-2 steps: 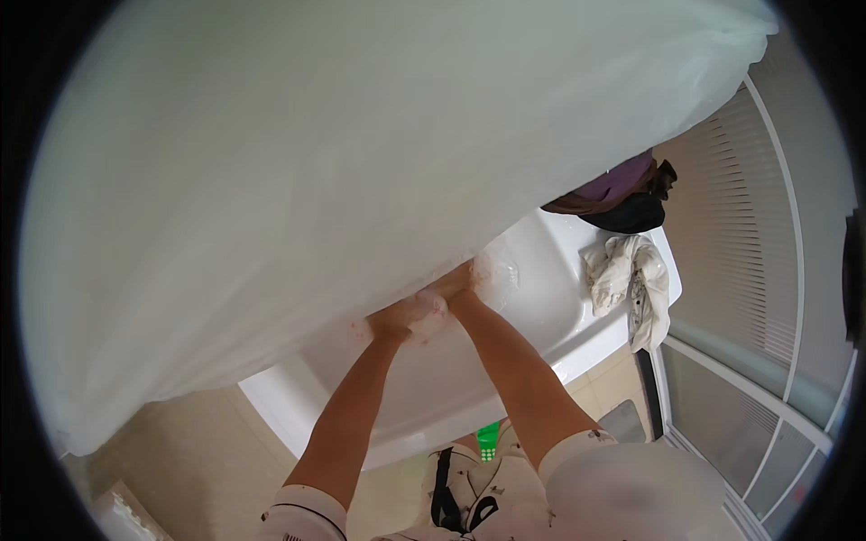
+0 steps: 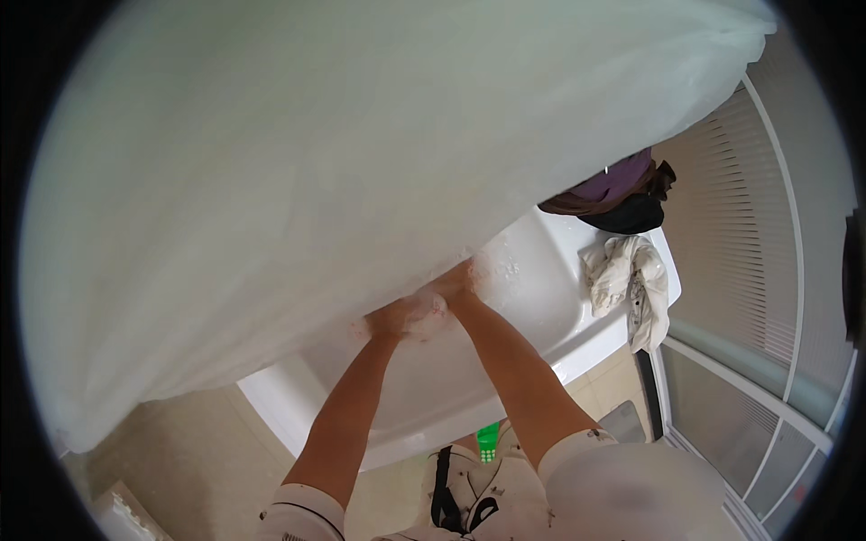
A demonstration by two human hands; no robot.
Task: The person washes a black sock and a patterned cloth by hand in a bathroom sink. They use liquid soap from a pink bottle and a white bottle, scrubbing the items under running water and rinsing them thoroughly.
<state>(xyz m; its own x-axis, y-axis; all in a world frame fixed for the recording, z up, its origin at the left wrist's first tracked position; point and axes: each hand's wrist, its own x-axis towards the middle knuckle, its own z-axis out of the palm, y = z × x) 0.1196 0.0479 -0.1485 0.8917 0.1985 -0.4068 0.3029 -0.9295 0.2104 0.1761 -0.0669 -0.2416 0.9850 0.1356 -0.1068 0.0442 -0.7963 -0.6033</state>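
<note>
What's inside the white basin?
The left hand, the right hand, bubbles and something pale with reddish marks between the hands. The pale sheet hides what's in the far part of the basin.

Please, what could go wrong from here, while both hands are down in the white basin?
The white sheet partly hides the left hand and right hand in this view, so a slip there might go unseen; its low edge could also get wet.
The white garment hangs partly outside the white basin, so a tug might drop it on the floor.
</note>
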